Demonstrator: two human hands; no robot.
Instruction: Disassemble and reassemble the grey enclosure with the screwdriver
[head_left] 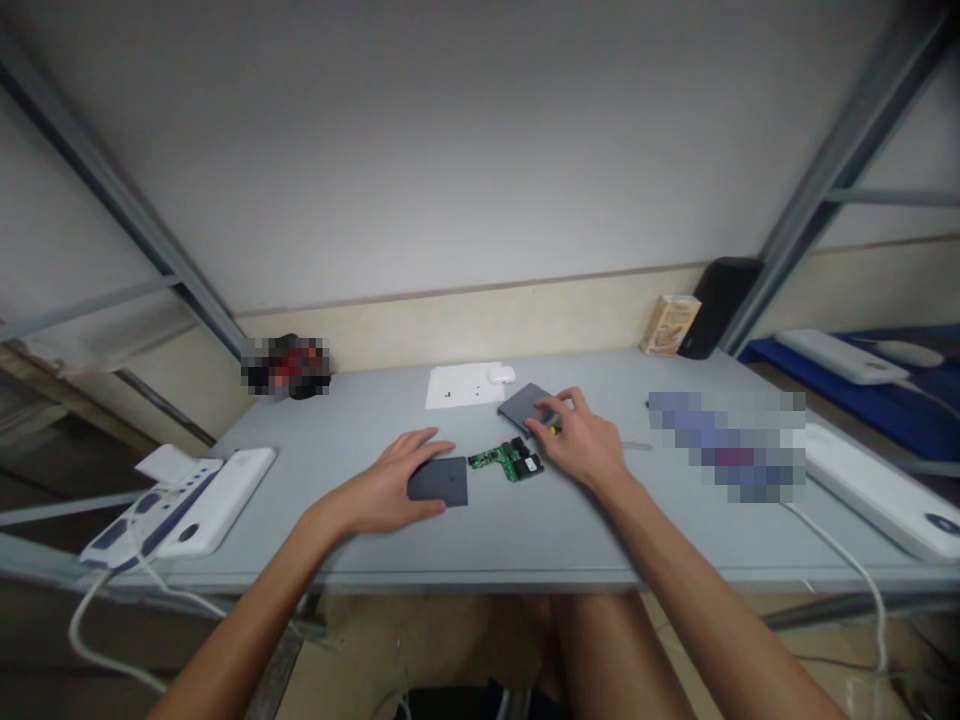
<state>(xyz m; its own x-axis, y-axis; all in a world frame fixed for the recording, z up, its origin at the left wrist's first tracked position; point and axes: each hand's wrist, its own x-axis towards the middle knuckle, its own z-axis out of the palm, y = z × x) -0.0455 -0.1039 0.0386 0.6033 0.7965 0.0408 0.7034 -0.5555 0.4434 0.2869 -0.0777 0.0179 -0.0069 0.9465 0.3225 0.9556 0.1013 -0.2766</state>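
Note:
My left hand [391,487] rests on the table around a flat dark grey casing panel [442,482]. Its fingers are stretched apart, the thumb lies along the near edge, and the palm hides the panel's left end. Between my hands lies a green circuit board [510,460] with black components and a small white label. My right hand [577,437] pinches the right edge of a second dark grey casing part [521,405], which sits tilted beyond the board. Something small and yellow shows under the right fingers, and a thin grey shaft [636,446] sticks out beyond that hand; whether they belong together is unclear.
A white sheet [457,387] with tiny dark bits and a white case [501,374] lies at the back. White power strips [225,505] with cables are at the left, another white device [885,500] at the right. A box [670,325] and black speaker [721,305] stand back right.

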